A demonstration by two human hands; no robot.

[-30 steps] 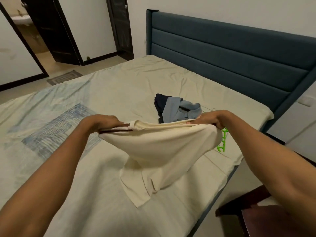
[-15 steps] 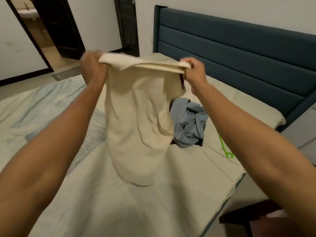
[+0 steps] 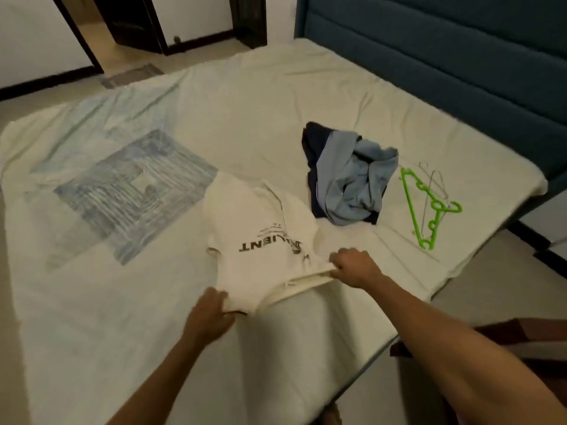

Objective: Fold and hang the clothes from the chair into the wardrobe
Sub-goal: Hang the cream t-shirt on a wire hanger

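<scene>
Your cream T-shirt (image 3: 260, 240) lies on the bed (image 3: 153, 302), approx. centre of the near half, printed side up; dark lettering across the chest reads upside down from your position, only "LIENT" legible, w/ a small dark emblem beside it. Fabric is rumpled, not flat: creases run from the far end, the far-left corner overlaps the blue patterned patch (image 3: 129, 191) on the sheet, and the near edge is doubled over, a small label showing at the fold. Your left hand (image 3: 208, 320) grips the near-left corner, fingers curled round the cloth. Your right hand (image 3: 356, 266) pinches the near-right edge, fingers bent, knuckles up; thumb hidden, so the exact grip can't be told. Both hands sit low at the sheet. Just beyond the shirt, to the right, a heap of clothes (image 3: 349, 179): light blue garment bunched over a dark navy one, unfolded, close to the shirt; contact can't be told. Further right, near the bed edge, a green plastic hanger (image 3: 429, 207) lies flat, w/ a thin wire hanger (image 3: 435, 179) partly under or beside it. Teal padded headboard (image 3: 445, 56) at the far right. A dark wood chair (image 3: 521, 338) shows at the lower right, off the bed.
</scene>
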